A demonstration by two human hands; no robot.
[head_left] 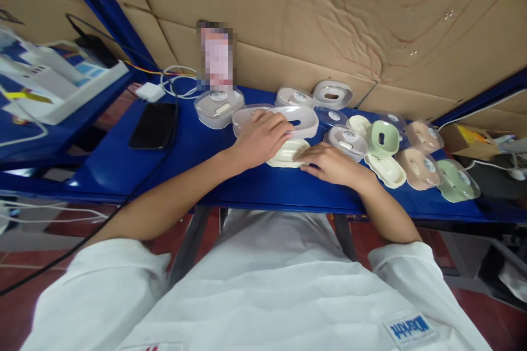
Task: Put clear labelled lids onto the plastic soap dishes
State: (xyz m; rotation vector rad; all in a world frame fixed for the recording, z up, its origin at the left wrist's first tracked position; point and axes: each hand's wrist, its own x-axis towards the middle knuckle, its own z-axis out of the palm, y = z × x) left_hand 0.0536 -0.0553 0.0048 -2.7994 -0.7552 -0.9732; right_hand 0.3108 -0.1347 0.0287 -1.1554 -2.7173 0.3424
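A shallow cream soap dish tray (288, 154) lies on the blue table in front of me. My left hand (265, 137) reaches over its left end, fingers bent and close together, with the tips at its far rim; the thumb is hidden. At the tray's right end, my right hand (331, 164) grips the edge between thumb and fingers. Just behind the tray sits a grey soap dish piece (307, 120) with an oval slot. Beside it, a clear lid (242, 118) is partly covered by my left hand.
Lidded grey soap dishes (220, 108) stand behind. To the right are a green slotted piece (385, 138), another cream tray (387, 170), and lidded peach (420, 167) and green (457, 180) dishes. A black phone (153, 126) and cable lie left. A cardboard wall (280, 22) rises behind.
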